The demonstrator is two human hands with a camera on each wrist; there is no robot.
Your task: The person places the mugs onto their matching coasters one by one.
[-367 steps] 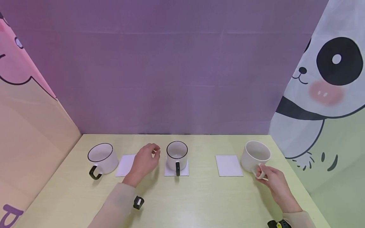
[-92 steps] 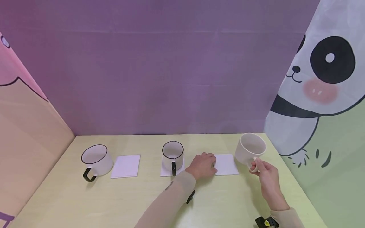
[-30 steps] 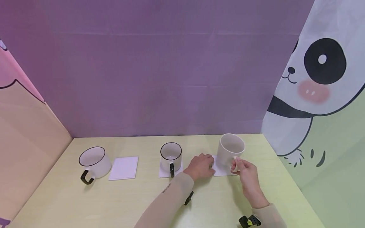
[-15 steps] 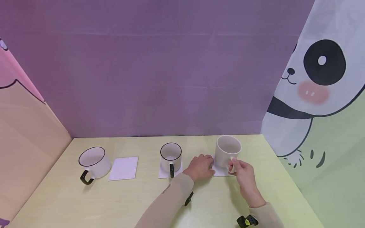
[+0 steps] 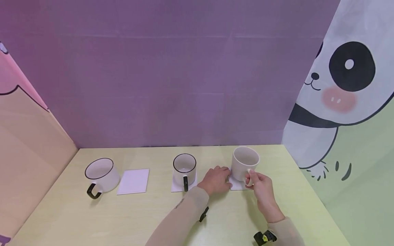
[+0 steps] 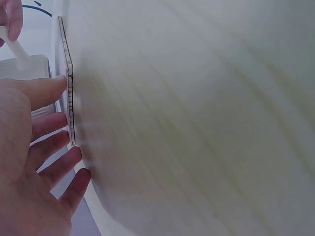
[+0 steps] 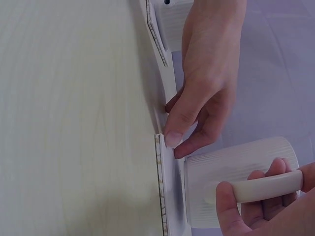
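Note:
My right hand [image 5: 265, 193] grips the handle of a plain white mug [image 5: 244, 164], which stands upright over the right-hand white coaster [image 5: 237, 185]. In the right wrist view the mug's ribbed side [image 7: 231, 167] shows close above that coaster; I cannot tell whether its base touches. Against the coaster's left edge rests my left hand [image 5: 215, 181], thumb and fingertips at the rim, as the left wrist view shows. Beside that hand, a white mug with a black rim and handle [image 5: 184, 169] stands on the middle coaster [image 5: 175, 187].
A wider white mug with a black rim and handle [image 5: 103, 174] stands at the table's left. A bare white coaster [image 5: 133, 181] lies to its right. Behind the pale wooden table [image 5: 107, 218] hangs a purple cloth [image 5: 160, 85], with printed cartoon cloths on both sides.
The plain white mug has moved left and down over the right coaster, still in my right hand. Earlier, my left hand moved from beside the left coaster to the right one's edge.

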